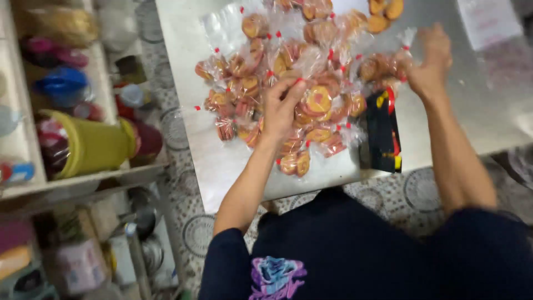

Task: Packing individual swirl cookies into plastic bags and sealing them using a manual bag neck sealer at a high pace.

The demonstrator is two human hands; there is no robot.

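A heap of small clear bags of round golden biscuits (261, 83), each tied with a red twist, covers a steel table (222, 166). My left hand (281, 105) rests on the heap with its fingers pinching one bagged biscuit (317, 100) that has a red centre. My right hand (428, 61) is at the heap's right edge, fingers closed around the top of another clear bag of biscuits (380, 68). A black packet with red and yellow print (382, 133) lies beside the heap, between my arms. Loose unbagged biscuits (384, 14) lie at the far edge.
Wooden shelves at the left hold a tipped yellow-green plastic jar (91, 145), a blue lid (62, 83) and other containers. A white paper sheet (487, 22) lies on the table's far right. Patterned floor tiles (422, 191) show below the table edge.
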